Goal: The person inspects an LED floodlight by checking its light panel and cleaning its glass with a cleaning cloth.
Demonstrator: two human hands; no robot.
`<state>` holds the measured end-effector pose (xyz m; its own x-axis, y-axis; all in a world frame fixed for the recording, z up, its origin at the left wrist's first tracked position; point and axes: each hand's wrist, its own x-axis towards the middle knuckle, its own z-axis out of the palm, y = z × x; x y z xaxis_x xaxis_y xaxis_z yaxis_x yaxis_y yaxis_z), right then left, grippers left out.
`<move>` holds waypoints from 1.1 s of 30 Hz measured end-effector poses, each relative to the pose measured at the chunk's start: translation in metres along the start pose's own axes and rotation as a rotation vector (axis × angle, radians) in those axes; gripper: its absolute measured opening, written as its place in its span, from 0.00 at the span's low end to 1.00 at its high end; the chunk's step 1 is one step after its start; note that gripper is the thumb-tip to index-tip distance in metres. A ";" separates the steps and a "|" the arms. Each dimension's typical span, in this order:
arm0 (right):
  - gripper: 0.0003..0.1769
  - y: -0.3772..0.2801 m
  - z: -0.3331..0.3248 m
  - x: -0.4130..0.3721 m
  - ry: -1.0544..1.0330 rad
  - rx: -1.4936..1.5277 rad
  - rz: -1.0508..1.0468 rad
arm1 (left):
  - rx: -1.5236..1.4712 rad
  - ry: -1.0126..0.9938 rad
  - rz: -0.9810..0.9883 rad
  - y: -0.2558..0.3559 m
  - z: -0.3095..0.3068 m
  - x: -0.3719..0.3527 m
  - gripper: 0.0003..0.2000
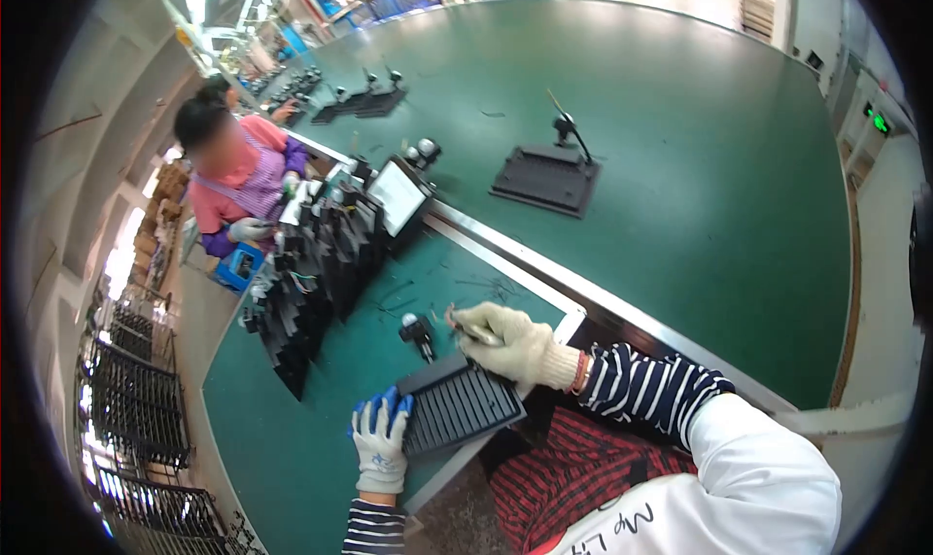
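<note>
In the head view, a black slatted panel [461, 407] lies tilted at the near edge of the green table. My left hand [379, 450], in a white glove with blue fingertips, rests against its left edge, fingers stretched out. My right hand [507, 345], in a cream knitted glove, is closed above the panel's far right part. A small metallic piece and a reddish tip show at its fingers, too small to name. Just beyond the panel, a black fitting with a round silver-white head [416, 333] stands near my right fingertips.
Several black panels stand in a row [326, 254] on the left. Dark cut strips [481, 285] lie beyond my right hand. A co-worker [238, 171] in gloves sits across. Past a metal rail [505, 257], another black panel with a stalk [546, 179] lies on the larger table.
</note>
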<state>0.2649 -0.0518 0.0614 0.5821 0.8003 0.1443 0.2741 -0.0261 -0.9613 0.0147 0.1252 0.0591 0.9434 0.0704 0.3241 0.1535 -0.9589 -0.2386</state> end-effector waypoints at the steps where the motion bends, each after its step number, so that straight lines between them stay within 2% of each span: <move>1: 0.22 0.007 0.002 -0.003 0.061 0.053 -0.025 | 0.001 -0.047 -0.006 0.003 -0.004 0.005 0.25; 2: 0.21 0.011 0.006 -0.004 0.179 0.086 -0.135 | 0.001 -0.090 -0.012 0.006 -0.007 0.010 0.26; 3: 0.22 0.014 0.004 -0.002 0.143 0.254 -0.022 | -0.081 -0.150 -0.028 0.003 -0.008 0.014 0.28; 4: 0.22 0.014 0.002 0.001 0.108 0.427 0.082 | -0.018 -0.180 -0.006 -0.001 -0.011 0.013 0.29; 6: 0.21 0.014 0.009 0.005 0.145 0.598 0.057 | -0.095 -0.113 -0.093 -0.006 -0.026 0.026 0.27; 8: 0.20 0.017 0.017 0.009 0.202 0.777 0.040 | -0.325 0.075 -0.178 0.001 -0.037 0.054 0.25; 9: 0.19 0.015 0.006 0.007 0.209 0.665 0.032 | -0.439 0.167 -0.232 0.009 -0.041 0.068 0.24; 10: 0.19 0.013 0.001 0.007 0.176 0.790 0.151 | -0.663 0.067 -0.352 0.022 -0.050 0.081 0.23; 11: 0.20 0.018 -0.001 0.012 0.161 0.761 0.079 | -0.885 -0.032 -0.472 0.032 -0.054 0.094 0.23; 12: 0.21 0.025 -0.004 0.016 0.144 0.730 0.008 | -0.853 -0.010 -0.374 0.034 -0.044 0.103 0.26; 13: 0.22 0.021 -0.014 0.020 0.061 0.566 0.068 | -0.812 -0.033 -0.356 0.037 -0.036 0.110 0.27; 15: 0.21 0.004 -0.029 0.024 -0.034 0.279 0.057 | -0.763 -0.050 -0.308 0.043 -0.020 0.123 0.27; 17: 0.21 0.015 -0.019 0.029 -0.096 0.365 -0.074 | -0.748 -0.042 -0.252 0.050 -0.005 0.131 0.26; 19: 0.20 0.028 -0.013 0.042 -0.202 0.073 -0.188 | -0.682 -0.173 -0.290 0.055 0.012 0.134 0.24; 20: 0.21 -0.020 -0.025 0.027 -0.236 -0.178 -0.126 | -0.646 -0.241 -0.307 0.056 0.020 0.136 0.23; 22: 0.20 -0.021 -0.018 0.013 -0.207 -0.327 -0.297 | -0.669 -0.166 -0.266 0.058 0.027 0.129 0.21; 23: 0.20 -0.019 -0.016 0.012 -0.197 -0.371 -0.314 | -0.677 -0.143 -0.273 0.060 0.027 0.127 0.21; 26: 0.21 -0.008 -0.018 0.019 -0.090 -0.150 -0.300 | -0.687 -0.029 -0.299 0.064 0.021 0.130 0.21; 28: 0.20 -0.005 -0.017 0.024 -0.006 -0.156 -0.316 | -0.627 -0.159 -0.404 0.068 0.011 0.137 0.21; 30: 0.19 0.005 -0.019 0.023 -0.012 -0.110 -0.319 | -0.659 -0.122 -0.396 0.071 0.009 0.138 0.21; 33: 0.18 0.000 -0.026 0.015 -0.089 -0.172 -0.121 | -0.578 -0.053 -0.374 0.077 0.020 0.133 0.21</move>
<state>0.2935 -0.0560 0.0698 0.4688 0.8535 0.2276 0.4690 -0.0222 -0.8829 0.1579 0.0657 0.0657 0.8729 0.4244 0.2407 0.3041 -0.8590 0.4120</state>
